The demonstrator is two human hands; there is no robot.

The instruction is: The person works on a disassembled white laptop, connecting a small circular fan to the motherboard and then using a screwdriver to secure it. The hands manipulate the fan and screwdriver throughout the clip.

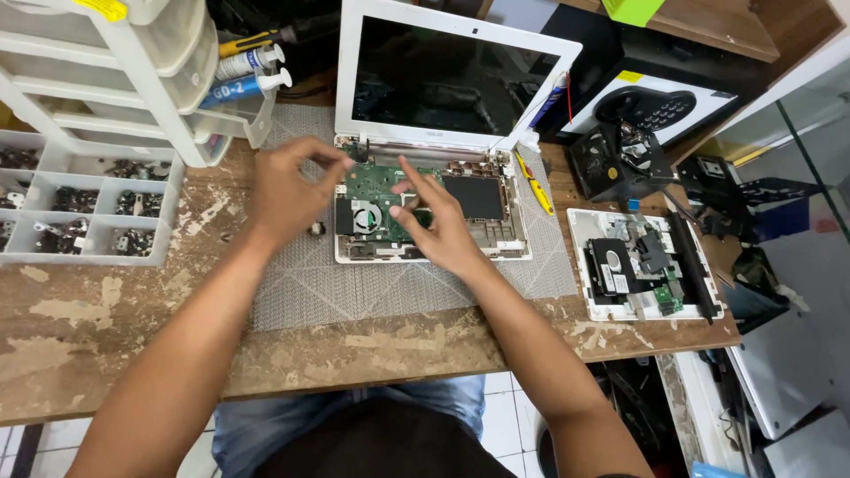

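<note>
Our forearms cross the counter (106, 310); both hands, left hand (288, 190) and right hand (438, 221), hover with fingers loose and empty over the opened laptop (425, 217), right nearer its board.

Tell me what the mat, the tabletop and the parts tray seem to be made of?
Mat: looks like woven grey fabric or vinyl mesh, matte, with a fine weave and fold creases.
Tabletop: seemingly wood or board with a brown coating, worn; pale patches show where the surface has flaked.
Parts tray: probably translucent white plastic, glossy, with thin moulded dividers.
</note>
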